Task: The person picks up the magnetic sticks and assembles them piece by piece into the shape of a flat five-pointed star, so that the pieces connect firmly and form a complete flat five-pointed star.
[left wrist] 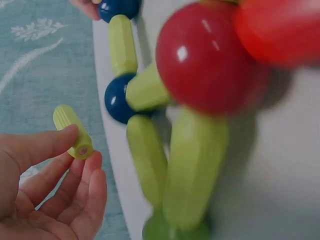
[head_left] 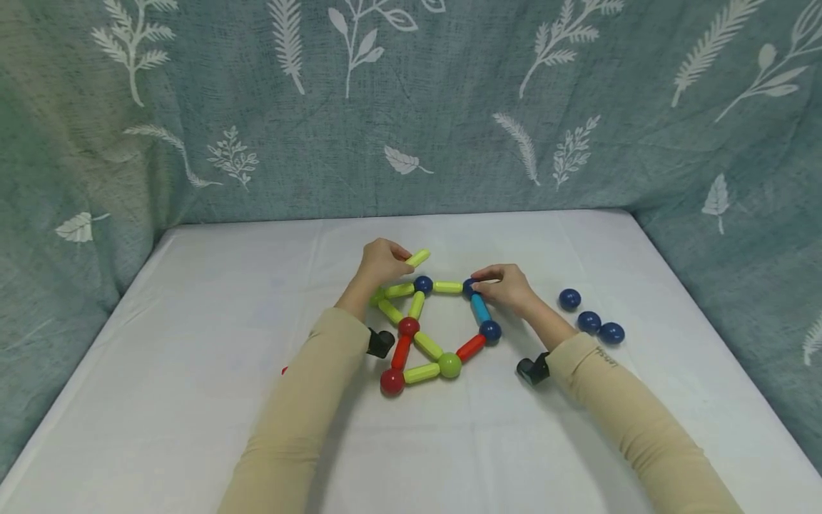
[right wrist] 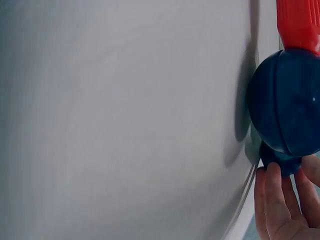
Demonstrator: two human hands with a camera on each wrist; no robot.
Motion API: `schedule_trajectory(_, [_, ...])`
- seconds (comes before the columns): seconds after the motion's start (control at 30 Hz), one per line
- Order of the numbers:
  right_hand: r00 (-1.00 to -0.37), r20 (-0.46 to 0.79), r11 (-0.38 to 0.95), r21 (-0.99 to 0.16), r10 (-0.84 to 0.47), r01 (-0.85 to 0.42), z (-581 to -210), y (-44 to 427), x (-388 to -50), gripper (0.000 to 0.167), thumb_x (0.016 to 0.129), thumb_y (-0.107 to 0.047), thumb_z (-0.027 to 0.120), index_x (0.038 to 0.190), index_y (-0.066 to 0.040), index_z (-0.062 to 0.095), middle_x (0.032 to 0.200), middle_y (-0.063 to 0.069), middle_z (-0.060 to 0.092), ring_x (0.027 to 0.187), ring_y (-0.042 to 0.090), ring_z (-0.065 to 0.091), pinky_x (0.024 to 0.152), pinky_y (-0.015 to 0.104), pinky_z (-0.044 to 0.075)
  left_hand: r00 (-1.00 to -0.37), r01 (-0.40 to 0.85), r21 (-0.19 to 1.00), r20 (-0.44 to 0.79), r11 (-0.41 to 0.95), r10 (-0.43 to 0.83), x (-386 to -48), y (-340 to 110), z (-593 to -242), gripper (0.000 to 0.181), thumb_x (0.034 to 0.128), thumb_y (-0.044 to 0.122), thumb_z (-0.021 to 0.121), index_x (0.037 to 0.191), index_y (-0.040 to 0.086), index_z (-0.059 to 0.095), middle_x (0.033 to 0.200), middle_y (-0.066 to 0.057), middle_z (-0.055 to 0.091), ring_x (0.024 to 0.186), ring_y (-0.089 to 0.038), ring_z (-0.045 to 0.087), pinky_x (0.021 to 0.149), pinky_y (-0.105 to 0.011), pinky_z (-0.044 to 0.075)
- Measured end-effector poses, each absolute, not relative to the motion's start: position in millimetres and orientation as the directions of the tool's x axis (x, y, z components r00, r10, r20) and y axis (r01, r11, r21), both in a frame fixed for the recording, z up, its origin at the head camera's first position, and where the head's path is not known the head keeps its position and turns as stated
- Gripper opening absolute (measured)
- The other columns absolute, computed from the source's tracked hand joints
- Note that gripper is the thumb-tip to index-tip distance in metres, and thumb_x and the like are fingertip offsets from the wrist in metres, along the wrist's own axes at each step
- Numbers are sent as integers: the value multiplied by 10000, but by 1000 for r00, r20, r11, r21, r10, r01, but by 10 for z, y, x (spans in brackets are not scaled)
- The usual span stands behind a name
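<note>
My left hand pinches a yellow-green magnetic rod between thumb and fingers, raised above the far side of a ball-and-rod frame. At the frame's far right corner, my right hand pinches a blue ball, which joins a yellow-green rod and a light blue rod. Another blue ball lies just below the held rod. The frame also has a red ball in its middle, a near red ball, a green ball and a right-hand blue ball.
Three loose blue balls lie right of my right hand on the white tablecloth. A small red piece peeks out beside my left sleeve, mostly hidden. A leaf-patterned green curtain hangs behind the table.
</note>
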State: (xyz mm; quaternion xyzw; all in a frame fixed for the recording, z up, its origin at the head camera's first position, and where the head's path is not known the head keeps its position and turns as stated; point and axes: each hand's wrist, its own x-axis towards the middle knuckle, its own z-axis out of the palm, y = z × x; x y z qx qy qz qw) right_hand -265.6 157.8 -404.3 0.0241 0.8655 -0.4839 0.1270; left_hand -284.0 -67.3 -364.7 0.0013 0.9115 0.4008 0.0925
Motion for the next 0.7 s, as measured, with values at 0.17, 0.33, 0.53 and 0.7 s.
schedule_trajectory(0.17, [-965,-245,527,-835,-99,158,-4029,1549,-2647,296,885,-76,593,1168,9,594,1200,174,557,1024,261,579,811,290,496,-981,-109,746,-189,657,52,-2869,-496,-3728,244,802,137,701,1020,28,683,1034,-120,626,995,-249,543,846,-329,456])
schedule_trajectory(0.33, [-958,-270,519,-835,-95,184,-4020,1519,-2649,293,883,-61,592,1166,16,592,1196,178,560,1016,259,588,805,281,499,-975,-142,735,-219,663,34,-2863,-377,-3795,249,789,167,719,1005,46,696,1070,-112,617,1023,-251,528,838,-321,465])
schedule_trajectory(0.53, [-959,-269,521,-834,-92,184,-4001,1511,-2651,295,884,-66,593,1168,13,592,1196,178,557,1018,263,587,811,286,497,-973,-174,681,-229,711,-19,-2868,-298,-3815,225,775,178,726,959,50,705,1046,-112,620,928,-224,571,766,-295,489])
schedule_trajectory(0.7, [-958,-271,516,-836,-92,187,-4006,1503,-2655,298,883,-66,596,1169,15,593,1198,180,556,1017,261,584,812,286,497,-967,-200,638,-250,744,-46,-2878,-280,-3823,199,788,177,708,941,50,706,1014,-105,626,885,-212,585,737,-282,498])
